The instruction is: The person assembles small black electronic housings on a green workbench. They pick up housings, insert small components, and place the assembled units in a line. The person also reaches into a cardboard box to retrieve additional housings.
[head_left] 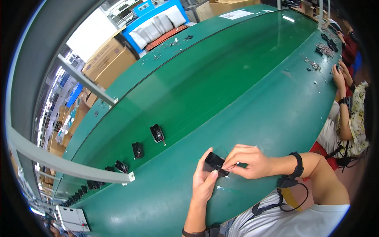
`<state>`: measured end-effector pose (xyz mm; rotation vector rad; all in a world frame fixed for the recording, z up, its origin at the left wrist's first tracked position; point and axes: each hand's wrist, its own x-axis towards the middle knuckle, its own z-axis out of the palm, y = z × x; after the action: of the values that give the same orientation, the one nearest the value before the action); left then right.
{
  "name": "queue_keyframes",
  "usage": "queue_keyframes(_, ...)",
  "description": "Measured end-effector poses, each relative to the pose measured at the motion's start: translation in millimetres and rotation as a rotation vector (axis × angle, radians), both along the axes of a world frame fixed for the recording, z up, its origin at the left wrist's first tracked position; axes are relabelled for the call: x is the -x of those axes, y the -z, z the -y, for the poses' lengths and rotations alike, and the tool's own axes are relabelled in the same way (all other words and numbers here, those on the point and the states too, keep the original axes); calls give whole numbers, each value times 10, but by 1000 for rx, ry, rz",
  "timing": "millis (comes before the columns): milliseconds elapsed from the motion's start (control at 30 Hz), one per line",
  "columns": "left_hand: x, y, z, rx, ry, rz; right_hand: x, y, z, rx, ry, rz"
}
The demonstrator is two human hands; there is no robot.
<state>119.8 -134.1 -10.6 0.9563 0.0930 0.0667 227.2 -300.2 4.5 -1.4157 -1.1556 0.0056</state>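
Note:
My left hand (202,182) grips a small black rectangular device (213,159) between thumb and fingers, just above the green work surface. My right hand (248,161) is closed in a pinch at the device's lower right end. What its fingertips hold is too small to make out, and they partly cover that end. Thin clear film strips (228,190) lie on the surface beside my hands. Ahead and to the left, similar black devices, such as one in a pale-rimmed case (156,133) and another (137,150), rest on the green belt.
More black devices (93,184) line the belt toward the far left. A grey metal frame bar (79,159) crosses above them. Co-workers' hands (340,77) work at the right edge, near heaps of small parts (324,49). Cardboard boxes (103,63) and a blue bin (158,23) stand beyond the belt.

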Motion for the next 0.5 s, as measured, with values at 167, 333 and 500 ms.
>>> queue_keyframes(167, 25, -77, 72, -101, -133, 38, 0, 26, -15, -22, -178, -383)
queue_keyframes(333, 52, -9, 101, -97, -20, 41, -3, 154, -64, 29, -175, -360)
queue_keyframes(500, 2, 54, 137, -87, -21, 54, -33, 100, -8, -101, -69, -59)
